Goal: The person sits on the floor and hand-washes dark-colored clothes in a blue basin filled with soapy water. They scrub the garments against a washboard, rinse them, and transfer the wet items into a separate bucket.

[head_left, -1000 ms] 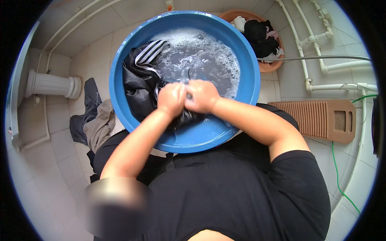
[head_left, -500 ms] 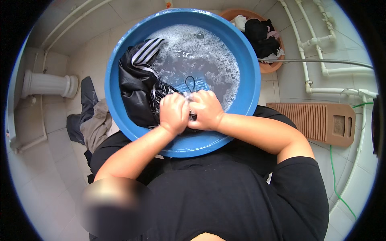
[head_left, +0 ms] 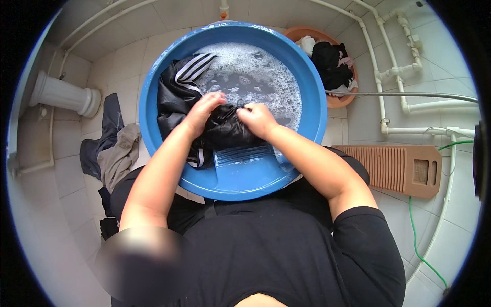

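Observation:
A black garment with white stripes (head_left: pixel 176 100) lies wet and bunched in a large blue basin (head_left: pixel 318 102) of foamy grey water. My right hand (head_left: pixel 258 122) is closed on a fold of its cloth, right of the basin's middle. To the left, my left hand (head_left: pixel 203 111) rests against the bunched part with its fingers stretched out; some fingertips are hard to make out. The basin's ribbed washboard slope (head_left: pixel 243 156) shows below the cloth, on the side nearest me. Part of the garment lies under water.
An orange-brown tub (head_left: pixel 353 102) with dark and light clothes stands at the far right. A brown washboard (head_left: pixel 383 166) lies right of my knee. Grey and beige clothes (head_left: pixel 118 153) lie on the left floor tiles. White pipes (head_left: pixel 381 97), a hose (head_left: pixel 399 94) and a green cord (head_left: pixel 417 245) are at right.
My hands have moved apart and slightly up, from together over the ribbed slope. The black cloth now spreads between them, and more of the slope shows.

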Demonstrator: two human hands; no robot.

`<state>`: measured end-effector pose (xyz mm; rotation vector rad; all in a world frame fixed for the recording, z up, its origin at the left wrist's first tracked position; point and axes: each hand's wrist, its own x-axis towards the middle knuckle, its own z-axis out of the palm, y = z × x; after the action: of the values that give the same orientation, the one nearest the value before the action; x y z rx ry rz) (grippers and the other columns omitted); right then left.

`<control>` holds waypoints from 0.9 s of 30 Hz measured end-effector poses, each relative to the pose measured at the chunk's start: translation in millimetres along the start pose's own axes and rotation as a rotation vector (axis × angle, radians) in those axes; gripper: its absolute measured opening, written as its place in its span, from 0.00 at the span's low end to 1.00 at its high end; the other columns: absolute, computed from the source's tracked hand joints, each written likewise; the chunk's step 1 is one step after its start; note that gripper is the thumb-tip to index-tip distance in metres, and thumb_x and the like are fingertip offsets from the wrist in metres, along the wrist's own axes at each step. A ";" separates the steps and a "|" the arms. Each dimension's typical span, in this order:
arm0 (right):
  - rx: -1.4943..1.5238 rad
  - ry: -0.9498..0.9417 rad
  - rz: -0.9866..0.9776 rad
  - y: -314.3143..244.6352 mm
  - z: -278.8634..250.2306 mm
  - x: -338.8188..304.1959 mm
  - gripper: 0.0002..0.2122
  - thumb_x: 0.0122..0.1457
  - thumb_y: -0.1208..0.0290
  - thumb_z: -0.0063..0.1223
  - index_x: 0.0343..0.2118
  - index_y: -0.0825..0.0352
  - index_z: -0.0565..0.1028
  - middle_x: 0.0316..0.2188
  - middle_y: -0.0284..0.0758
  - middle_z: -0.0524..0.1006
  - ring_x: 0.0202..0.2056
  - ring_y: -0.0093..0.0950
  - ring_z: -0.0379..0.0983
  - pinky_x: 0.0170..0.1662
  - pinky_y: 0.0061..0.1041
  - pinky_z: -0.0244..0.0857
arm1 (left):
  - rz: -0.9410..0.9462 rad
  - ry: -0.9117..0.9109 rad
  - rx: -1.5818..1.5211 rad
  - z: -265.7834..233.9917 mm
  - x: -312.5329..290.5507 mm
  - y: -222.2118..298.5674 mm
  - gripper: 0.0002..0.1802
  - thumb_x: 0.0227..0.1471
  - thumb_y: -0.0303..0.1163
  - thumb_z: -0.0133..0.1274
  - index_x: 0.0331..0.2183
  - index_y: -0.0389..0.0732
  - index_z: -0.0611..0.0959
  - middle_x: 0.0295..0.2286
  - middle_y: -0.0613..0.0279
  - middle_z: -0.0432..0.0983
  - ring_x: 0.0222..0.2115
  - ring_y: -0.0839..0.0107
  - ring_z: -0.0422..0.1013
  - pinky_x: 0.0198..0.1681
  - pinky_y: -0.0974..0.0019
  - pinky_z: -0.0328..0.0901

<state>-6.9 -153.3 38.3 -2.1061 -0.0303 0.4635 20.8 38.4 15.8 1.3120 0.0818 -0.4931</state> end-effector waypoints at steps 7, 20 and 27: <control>1.326 0.044 0.556 -0.4 -76.4 -11.9 0.21 0.56 0.54 0.36 0.39 0.67 0.73 0.38 0.41 0.76 0.40 0.36 0.72 0.49 0.36 0.63 | 0.127 -0.192 1.361 -23.5 -34.7 28.4 0.41 0.36 0.55 0.57 0.46 0.35 0.71 0.37 0.50 0.73 0.43 0.57 0.67 0.49 0.63 0.58; -1.058 -0.044 -0.603 8.1 -47.6 27.5 0.31 0.44 0.42 0.50 0.51 0.52 0.67 0.61 0.38 0.49 0.61 0.46 0.39 0.58 0.54 0.35 | 0.266 0.191 1.475 41.0 -24.9 30.0 0.39 0.41 0.47 0.56 0.55 0.54 0.60 0.54 0.39 0.48 0.48 0.45 0.60 0.49 0.53 0.59; -0.587 -0.163 -0.095 61.3 -33.9 96.2 0.37 0.49 0.37 0.38 0.54 0.64 0.62 0.53 0.49 0.62 0.56 0.44 0.54 0.58 0.36 0.45 | -0.038 0.164 1.055 -44.7 51.5 -55.0 0.34 0.50 0.49 0.46 0.54 0.41 0.62 0.53 0.45 0.56 0.53 0.52 0.55 0.56 0.61 0.50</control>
<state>84.2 -195.4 -25.7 -2.6160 -0.4017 0.6227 54.9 55.5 -63.0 2.3876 -0.0291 -0.4693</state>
